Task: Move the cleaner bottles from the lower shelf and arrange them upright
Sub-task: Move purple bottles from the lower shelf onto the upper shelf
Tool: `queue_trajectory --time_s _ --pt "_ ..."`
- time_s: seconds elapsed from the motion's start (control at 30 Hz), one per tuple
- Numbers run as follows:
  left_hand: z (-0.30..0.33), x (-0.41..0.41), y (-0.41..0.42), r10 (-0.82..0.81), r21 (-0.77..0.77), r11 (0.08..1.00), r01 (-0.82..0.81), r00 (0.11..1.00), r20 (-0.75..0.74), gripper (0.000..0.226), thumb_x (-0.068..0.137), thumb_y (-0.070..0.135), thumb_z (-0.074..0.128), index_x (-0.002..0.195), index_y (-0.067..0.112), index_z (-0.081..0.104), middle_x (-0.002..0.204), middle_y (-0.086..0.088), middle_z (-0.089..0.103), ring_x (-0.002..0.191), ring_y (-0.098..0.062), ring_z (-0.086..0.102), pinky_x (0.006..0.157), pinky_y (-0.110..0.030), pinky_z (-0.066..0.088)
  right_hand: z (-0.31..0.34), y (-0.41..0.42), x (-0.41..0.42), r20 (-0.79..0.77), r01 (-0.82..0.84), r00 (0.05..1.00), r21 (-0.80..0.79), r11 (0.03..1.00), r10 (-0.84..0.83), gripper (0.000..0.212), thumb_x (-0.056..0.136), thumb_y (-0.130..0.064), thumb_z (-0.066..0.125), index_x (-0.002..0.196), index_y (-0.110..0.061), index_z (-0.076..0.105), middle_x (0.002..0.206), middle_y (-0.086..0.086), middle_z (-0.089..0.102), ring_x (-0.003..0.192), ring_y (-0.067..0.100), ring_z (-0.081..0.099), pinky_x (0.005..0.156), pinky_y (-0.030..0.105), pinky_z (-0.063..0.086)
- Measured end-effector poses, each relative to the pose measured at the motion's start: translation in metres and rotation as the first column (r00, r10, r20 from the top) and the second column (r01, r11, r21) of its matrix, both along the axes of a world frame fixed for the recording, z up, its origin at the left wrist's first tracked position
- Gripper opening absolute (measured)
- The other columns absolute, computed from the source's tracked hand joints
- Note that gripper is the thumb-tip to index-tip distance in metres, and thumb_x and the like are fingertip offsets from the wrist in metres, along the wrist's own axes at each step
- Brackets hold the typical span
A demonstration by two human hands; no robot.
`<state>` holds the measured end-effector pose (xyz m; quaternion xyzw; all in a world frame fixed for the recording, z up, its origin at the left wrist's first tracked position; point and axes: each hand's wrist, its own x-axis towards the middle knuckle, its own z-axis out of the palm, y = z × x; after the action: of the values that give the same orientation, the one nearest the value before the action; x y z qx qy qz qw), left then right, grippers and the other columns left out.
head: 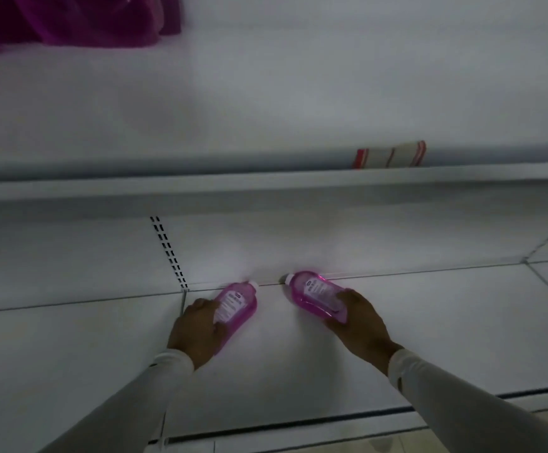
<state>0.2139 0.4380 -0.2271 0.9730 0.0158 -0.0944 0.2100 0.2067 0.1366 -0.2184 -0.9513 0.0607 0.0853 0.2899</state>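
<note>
Two pink cleaner bottles with white labels and white caps lie on their sides on the white lower shelf (pixel 282 364), caps toward the back panel. My left hand (pixel 197 331) grips the base end of the left bottle (pixel 238 304). My right hand (pixel 359 318) grips the base end of the right bottle (pixel 315 294). Both arms wear white sleeves. The bottles' bottoms are hidden under my hands.
A white upper shelf (pixel 266 183) overhangs the lower one, with a red-and-beige striped pack (pixel 390 155) near its front edge. Magenta packages (pixel 70 18) sit at the top left. A slotted upright (pixel 169 253) runs down the back panel.
</note>
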Motion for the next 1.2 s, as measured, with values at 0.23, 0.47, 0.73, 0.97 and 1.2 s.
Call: queue_trajectory --time_s 0.23,0.47,0.73,0.97,1.2 --pt "-0.037 0.0 0.007 0.23 -0.098 0.963 -0.25 0.957 -0.179 0.063 0.068 0.059 0.067 0.109 0.013 0.057 0.107 -0.01 0.064 0.094 -0.028 0.063 0.08 -0.032 0.052 -0.034 -0.033 0.023 -0.041 0.096 0.995 0.053 0.994 -0.094 0.037 0.079 -0.046 0.068 0.101 -0.018 0.06 0.103 0.006 0.065 0.09 0.023 0.064 0.071 0.031 0.053" --pt "-0.064 -0.048 -0.039 0.247 -0.265 0.903 -0.339 0.913 -0.325 0.098 0.033 0.091 0.064 0.106 0.025 0.067 0.096 -0.002 0.068 0.085 -0.021 0.068 0.082 -0.036 0.058 -0.041 -0.022 -0.025 -0.237 0.176 0.96 0.101 0.979 -0.148 0.089 0.049 -0.079 0.067 0.114 -0.02 0.06 0.104 0.005 0.059 0.089 0.023 0.06 0.079 0.03 0.053" --pt "-0.038 -0.07 -0.067 0.257 -0.469 0.775 -0.423 0.889 -0.378 0.071 0.041 0.057 0.077 0.101 0.021 0.068 0.097 -0.001 0.071 0.088 -0.021 0.068 0.084 -0.041 0.057 -0.045 -0.029 -0.048 -0.311 0.285 0.931 0.29 0.913 -0.192 0.061 0.071 -0.051 0.076 0.115 -0.01 0.067 0.098 0.005 0.071 0.086 0.021 0.066 0.069 0.026 0.051" --pt "-0.017 -0.086 -0.067 0.287 -0.235 0.928 -0.29 0.957 -0.045 0.061 0.057 0.03 0.084 0.109 0.009 0.06 0.095 -0.005 0.052 0.094 -0.03 0.056 0.083 -0.033 0.048 -0.026 -0.036 -0.061 -0.139 0.213 0.97 0.107 0.971 -0.198 0.061 0.067 -0.043 0.078 0.117 -0.013 0.062 0.102 0.006 0.062 0.089 0.024 0.062 0.071 0.027 0.05" --pt "-0.009 -0.101 -0.099 0.026 -0.213 0.977 -0.013 0.998 0.055 0.033 0.081 0.047 0.06 0.099 0.019 0.062 0.093 -0.001 0.051 0.093 -0.023 0.048 0.081 -0.032 0.042 -0.019 -0.008 -0.089 0.067 -0.077 0.995 0.024 0.997 0.075 0.039 0.077 -0.049 0.07 0.106 -0.024 0.066 0.102 -0.001 0.056 0.095 0.017 0.051 0.081 0.027 0.047"
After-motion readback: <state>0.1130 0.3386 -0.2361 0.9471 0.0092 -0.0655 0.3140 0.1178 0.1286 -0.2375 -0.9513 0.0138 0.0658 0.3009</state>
